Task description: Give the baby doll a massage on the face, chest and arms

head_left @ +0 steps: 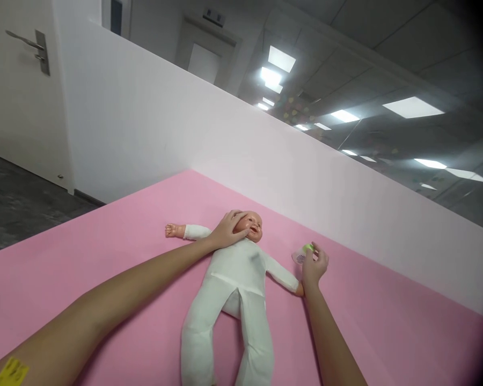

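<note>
A baby doll (239,268) in a white cloth suit lies on its back, arms spread, on the pink tabletop (145,300). Its head is turned to the right. My left hand (226,230) cups the near-left side of that head, thumb along the cheek and fingers over the forehead. To the right of the doll, my right hand (316,264) has its fingers closed at the green part of a small clear item (299,257) with a printed mark. Its exact kind is too small to tell. My right wrist is beside the doll's hand, and contact there is unclear.
A low white partition (241,145) rises along the table's far side. At the left is a door (20,96) with a metal handle, above a dark grey floor (20,203). A yellow label (10,371) is on my left arm.
</note>
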Motion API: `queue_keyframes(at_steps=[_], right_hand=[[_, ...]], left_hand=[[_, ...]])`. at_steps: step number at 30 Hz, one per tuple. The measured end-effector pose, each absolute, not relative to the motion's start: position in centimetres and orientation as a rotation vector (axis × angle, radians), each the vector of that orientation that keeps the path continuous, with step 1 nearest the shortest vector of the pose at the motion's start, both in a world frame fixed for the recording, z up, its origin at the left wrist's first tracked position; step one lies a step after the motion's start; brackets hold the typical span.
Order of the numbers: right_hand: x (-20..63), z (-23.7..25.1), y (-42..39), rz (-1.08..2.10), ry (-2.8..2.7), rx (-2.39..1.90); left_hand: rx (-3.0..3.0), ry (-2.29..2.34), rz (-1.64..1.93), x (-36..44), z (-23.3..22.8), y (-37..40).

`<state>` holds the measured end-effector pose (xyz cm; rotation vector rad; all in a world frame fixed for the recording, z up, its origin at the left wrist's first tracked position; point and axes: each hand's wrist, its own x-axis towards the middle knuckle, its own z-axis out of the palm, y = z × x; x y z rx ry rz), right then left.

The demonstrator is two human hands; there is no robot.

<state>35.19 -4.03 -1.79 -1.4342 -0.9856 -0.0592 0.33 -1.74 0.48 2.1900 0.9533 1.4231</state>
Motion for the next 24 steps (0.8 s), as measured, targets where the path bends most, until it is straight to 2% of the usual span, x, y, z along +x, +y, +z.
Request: queue_keyframes(at_steps=[7, 13, 18, 20, 24], right_hand=[[36.0, -2.5, -3.4, 0.082, -0.942, -1.485], [36.4, -3.8, -2.0, 0.235, -0.944, -1.439], [36.4, -4.0, -1.6, 0.229, -0.974, -1.408], [36.4, -3.8, -1.7, 0.158, -1.043, -1.411], [36.2, -3.4, -1.9, 0.076, -1.183, -1.384]], left_hand=[[2.356, 1.08, 1.515, 0.0, 0.8, -2.2], [2.421, 0.944, 1.633, 1.4, 4.6, -5.3], [2.07, 0.817, 1.34, 8.7, 6.9, -5.8], [1.887, 0.809, 1.189, 12.8, 6.9, -5.2], [1.691, 0.817, 1.118, 20.3, 5.9, -3.7]])
